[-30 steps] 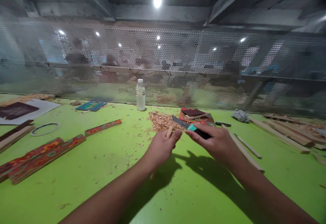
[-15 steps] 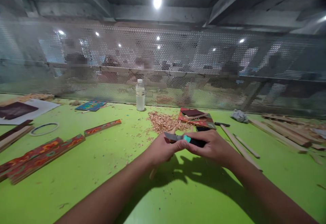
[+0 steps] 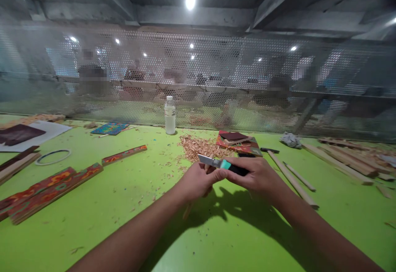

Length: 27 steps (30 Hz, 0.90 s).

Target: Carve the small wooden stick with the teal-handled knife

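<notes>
Shavings pile (image 3: 199, 147) behind hands, bottle (image 3: 170, 115) behind pile, strips (image 3: 49, 189) left, sticks (image 3: 292, 179) right

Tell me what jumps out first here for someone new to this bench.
The two hands meet at mid-table: the right hand grips a knife with a teal band, blade pointing left, over a thin wooden stick held in the left hand. Just behind them lies a heap of shavings on the bright green table. Painted strips lie at the left, a bottle stands at the back.
</notes>
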### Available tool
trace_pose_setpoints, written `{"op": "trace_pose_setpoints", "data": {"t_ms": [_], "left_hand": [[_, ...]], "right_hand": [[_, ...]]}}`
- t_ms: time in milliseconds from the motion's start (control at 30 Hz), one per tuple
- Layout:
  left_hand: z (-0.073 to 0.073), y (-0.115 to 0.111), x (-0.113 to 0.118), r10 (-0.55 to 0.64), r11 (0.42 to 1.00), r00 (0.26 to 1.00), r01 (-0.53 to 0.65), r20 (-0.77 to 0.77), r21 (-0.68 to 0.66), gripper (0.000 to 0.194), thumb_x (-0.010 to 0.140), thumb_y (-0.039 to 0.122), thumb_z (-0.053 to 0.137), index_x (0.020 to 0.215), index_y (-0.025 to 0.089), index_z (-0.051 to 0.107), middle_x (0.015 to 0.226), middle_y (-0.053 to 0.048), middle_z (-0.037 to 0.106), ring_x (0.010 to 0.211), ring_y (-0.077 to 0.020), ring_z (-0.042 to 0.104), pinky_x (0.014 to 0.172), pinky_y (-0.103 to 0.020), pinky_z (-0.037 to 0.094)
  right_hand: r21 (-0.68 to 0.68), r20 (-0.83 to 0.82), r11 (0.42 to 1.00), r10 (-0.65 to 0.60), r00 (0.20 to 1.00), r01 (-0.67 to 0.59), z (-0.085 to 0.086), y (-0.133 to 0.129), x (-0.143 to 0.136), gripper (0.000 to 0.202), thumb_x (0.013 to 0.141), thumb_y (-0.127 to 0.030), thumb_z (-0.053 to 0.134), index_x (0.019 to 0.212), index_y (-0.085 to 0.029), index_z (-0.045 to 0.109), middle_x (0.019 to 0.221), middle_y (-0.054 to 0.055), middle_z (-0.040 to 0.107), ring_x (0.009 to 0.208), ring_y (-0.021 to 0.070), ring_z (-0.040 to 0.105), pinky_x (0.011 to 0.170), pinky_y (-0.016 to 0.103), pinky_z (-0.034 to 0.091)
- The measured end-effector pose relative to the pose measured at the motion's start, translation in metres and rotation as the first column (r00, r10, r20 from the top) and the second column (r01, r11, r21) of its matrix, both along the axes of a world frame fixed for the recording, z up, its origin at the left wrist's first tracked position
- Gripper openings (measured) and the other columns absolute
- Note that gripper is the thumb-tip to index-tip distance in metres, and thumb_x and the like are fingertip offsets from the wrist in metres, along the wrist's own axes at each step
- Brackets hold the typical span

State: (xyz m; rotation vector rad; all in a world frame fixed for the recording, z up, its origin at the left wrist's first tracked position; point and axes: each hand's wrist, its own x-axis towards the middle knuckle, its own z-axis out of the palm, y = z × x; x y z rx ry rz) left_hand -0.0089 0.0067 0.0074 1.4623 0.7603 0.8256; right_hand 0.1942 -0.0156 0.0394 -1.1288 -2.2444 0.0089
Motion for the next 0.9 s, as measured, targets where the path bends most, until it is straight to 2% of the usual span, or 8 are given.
{"op": "trace_pose_setpoints", "data": {"t_ms": [133, 233, 300, 433, 567, 633, 733, 900], "left_hand": [[0.001, 0.0, 0.001, 0.049, 0.998, 0.998, -0.047, -0.037, 0.05, 0.055, 0.079, 0.067, 0.075, 0.068, 0.025, 0.04, 0.053, 0.007, 0.039, 0.043, -0.0104, 0.036, 0.045, -0.029, 0.027], [0.002, -0.001, 0.001, 0.09, 0.99, 0.995, -0.084, -0.05, 0.112, 0.053, 0.083, 0.062, 0.074, 0.068, 0.025, 0.039, 0.059, 0.007, 0.036, 0.05, -0.0111, 0.032, 0.049, -0.03, 0.022], [0.003, -0.003, 0.001, 0.105, 0.983, 0.993, -0.095, -0.057, 0.154, 0.052, 0.081, 0.058, 0.077, 0.07, 0.025, 0.039, 0.063, 0.006, 0.036, 0.055, -0.0124, 0.032, 0.052, -0.03, 0.02], [0.005, -0.007, 0.001, 0.111, 0.976, 0.992, -0.097, -0.065, 0.196, 0.047, 0.079, 0.058, 0.079, 0.074, 0.023, 0.047, 0.068, 0.005, 0.04, 0.062, -0.015, 0.034, 0.057, -0.031, 0.023], [0.006, -0.008, 0.001, 0.079, 0.971, 0.995, -0.063, -0.06, 0.231, 0.043, 0.085, 0.062, 0.071, 0.084, 0.02, 0.062, 0.076, -0.001, 0.054, 0.07, -0.0181, 0.045, 0.064, -0.032, 0.032], [0.006, -0.007, 0.001, 0.082, 0.965, 0.994, -0.06, -0.076, 0.256, 0.044, 0.086, 0.063, 0.069, 0.087, 0.019, 0.065, 0.078, -0.002, 0.057, 0.072, -0.0188, 0.046, 0.065, -0.032, 0.034], [0.004, -0.005, 0.0, 0.135, 0.954, 0.984, -0.097, -0.118, 0.284, 0.042, 0.085, 0.061, 0.071, 0.081, 0.019, 0.065, 0.07, 0.0, 0.051, 0.066, -0.0177, 0.04, 0.061, -0.032, 0.029], [0.001, -0.006, 0.001, 0.218, 0.939, 0.964, -0.166, -0.149, 0.302, 0.044, 0.087, 0.057, 0.071, 0.069, 0.023, 0.05, 0.063, 0.004, 0.039, 0.06, -0.0158, 0.032, 0.056, -0.033, 0.02]], "right_hand": [[0.057, -0.084, 0.987, -0.145, 0.986, 0.15, 0.004, -0.002, 0.004, 0.032, 0.097, -0.048, 0.063, 0.106, -0.022, 0.08, 0.086, 0.005, 0.08, 0.07, 0.0205, 0.071, 0.063, 0.028, 0.051], [0.077, -0.131, 0.968, -0.227, 0.965, 0.238, 0.007, -0.002, 0.01, 0.039, 0.097, -0.051, 0.063, 0.108, -0.018, 0.079, 0.084, 0.007, 0.079, 0.069, 0.0208, 0.07, 0.064, 0.028, 0.051], [0.064, -0.125, 0.973, -0.211, 0.969, 0.22, 0.007, -0.001, 0.012, 0.038, 0.097, -0.051, 0.064, 0.106, -0.018, 0.08, 0.079, 0.005, 0.078, 0.066, 0.019, 0.067, 0.062, 0.027, 0.05], [-0.009, -0.057, 0.998, -0.066, 0.996, 0.065, 0.003, 0.002, 0.009, 0.032, 0.096, -0.05, 0.063, 0.093, -0.023, 0.08, 0.068, -0.001, 0.072, 0.058, 0.0143, 0.061, 0.053, 0.023, 0.045], [-0.068, -0.009, 0.997, 0.038, 0.999, -0.039, 0.0, 0.004, 0.005, 0.034, 0.096, -0.051, 0.063, 0.085, -0.023, 0.078, 0.059, -0.003, 0.065, 0.051, 0.0125, 0.056, 0.049, 0.023, 0.039], [-0.072, -0.005, 0.996, 0.047, 0.999, -0.047, 0.0, 0.004, 0.004, 0.034, 0.096, -0.051, 0.063, 0.086, -0.023, 0.078, 0.06, -0.002, 0.065, 0.051, 0.0128, 0.055, 0.049, 0.024, 0.039], [-0.06, -0.014, 0.998, 0.036, 0.999, -0.037, -0.001, 0.004, 0.003, 0.033, 0.096, -0.052, 0.063, 0.086, -0.024, 0.078, 0.061, -0.002, 0.067, 0.052, 0.0137, 0.056, 0.05, 0.025, 0.04], [-0.03, -0.063, 0.999, -0.041, 0.997, 0.039, -0.003, 0.004, 0.003, 0.031, 0.096, -0.051, 0.063, 0.095, -0.025, 0.079, 0.073, 0.001, 0.076, 0.061, 0.0173, 0.065, 0.058, 0.027, 0.049]]}}
